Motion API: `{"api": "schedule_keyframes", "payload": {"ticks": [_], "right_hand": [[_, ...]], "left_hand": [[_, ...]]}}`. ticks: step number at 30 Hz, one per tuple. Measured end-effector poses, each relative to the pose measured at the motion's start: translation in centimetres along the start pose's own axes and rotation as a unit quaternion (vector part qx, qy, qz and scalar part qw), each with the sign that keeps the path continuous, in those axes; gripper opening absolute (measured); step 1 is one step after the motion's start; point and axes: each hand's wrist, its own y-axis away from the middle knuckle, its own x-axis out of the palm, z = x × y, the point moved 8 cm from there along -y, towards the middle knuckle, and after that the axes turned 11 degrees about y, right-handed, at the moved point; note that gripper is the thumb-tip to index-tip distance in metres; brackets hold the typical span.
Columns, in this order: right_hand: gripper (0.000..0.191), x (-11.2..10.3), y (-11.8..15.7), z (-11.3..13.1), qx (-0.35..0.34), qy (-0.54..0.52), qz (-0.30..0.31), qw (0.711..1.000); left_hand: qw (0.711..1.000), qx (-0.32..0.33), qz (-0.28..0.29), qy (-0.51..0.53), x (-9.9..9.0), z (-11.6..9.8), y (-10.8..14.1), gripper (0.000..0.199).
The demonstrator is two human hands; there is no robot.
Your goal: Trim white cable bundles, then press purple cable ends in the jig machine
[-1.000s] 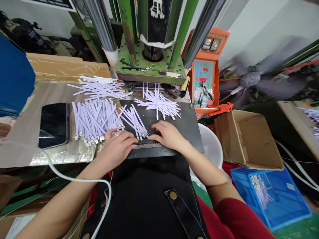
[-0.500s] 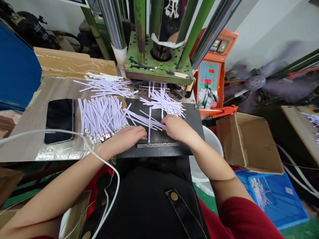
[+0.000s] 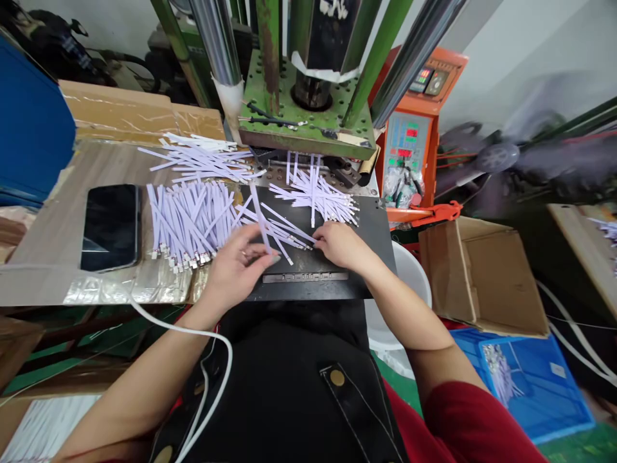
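**So: one strip lifted in the left hand (image 3: 238, 267), the right hand (image 3: 340, 245) flat on the plate**

The work in hand looks like sorting pale lilac flat strips, their ends tipped with metal, on a black steel plate (image 3: 371, 241). The left hand is half closed, pinching one flat strip (image 3: 260, 218) that tilts up over the plate. The right hand lies open, palm down, with its fingertips on a loose fan of strips (image 3: 284, 235), just beyond a slotted metal bar (image 3: 304, 277). The next move, by my judgement, calls for a clear spot on the plate for the lifted strip.

Counted, there are four groups of strips: that fan, a pile (image 3: 313, 196) farther up the plate, a long bundle (image 3: 180, 222) on the tabletop (image 3: 110, 161) at left, and a pile (image 3: 202, 161) beyond it. Each holds too many strips to count. There is one phone (image 3: 110, 228) on the tabletop, and one green press (image 3: 308, 122) stands beyond the plate.
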Motion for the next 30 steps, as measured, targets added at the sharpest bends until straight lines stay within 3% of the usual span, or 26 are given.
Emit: {"api": "schedule_keyframes", "payload": {"ticks": [2,5,8,10,15,18,21,24,30], "right_hand": [[0.011,-0.2,0.9,-1.0,0.015,-0.042,-0.023,0.999],[0.007,-0.4,3.4,-2.0,0.009,-0.160,-0.054,0.986],[0.007,0.8,5.9,-1.9,-0.032,-0.326,-0.051,0.943],[0.009,1.5,7.2,-1.6,-0.056,-0.374,-0.070,0.923],[0.009,1.5,8.7,-1.0,-0.070,-0.311,-0.160,0.934],[0.010,0.6,9.6,0.2,-0.126,-0.241,-0.195,0.942],[0.013,0.3,10.3,1.4,-0.169,-0.167,-0.203,0.950],[0.015,0.4,10.6,1.9,-0.170,-0.124,-0.207,0.955],[0.017,0.8,10.5,2.6,-0.170,-0.096,-0.207,0.959]], "left_hand": [[0.998,-0.022,0.049,0.026,1.6,0.7,-0.3,0.019],[0.997,-0.030,0.067,0.028,2.5,0.9,-0.4,0.014],[0.996,-0.009,0.085,0.018,2.8,0.4,0.1,0.011],[0.995,0.021,0.099,-0.012,3.1,-0.1,0.8,0.010],[0.981,0.102,0.126,-0.111,4.1,-1.1,2.0,0.010],[0.964,0.136,0.167,-0.153,4.9,-1.8,2.1,0.006],[0.941,0.177,0.208,-0.198,6.0,-2.9,2.0,0.012],[0.925,0.205,0.215,-0.238,6.7,-3.7,2.0,0.017],[0.922,0.198,0.240,-0.229,6.3,-3.2,2.3,0.019]]}}
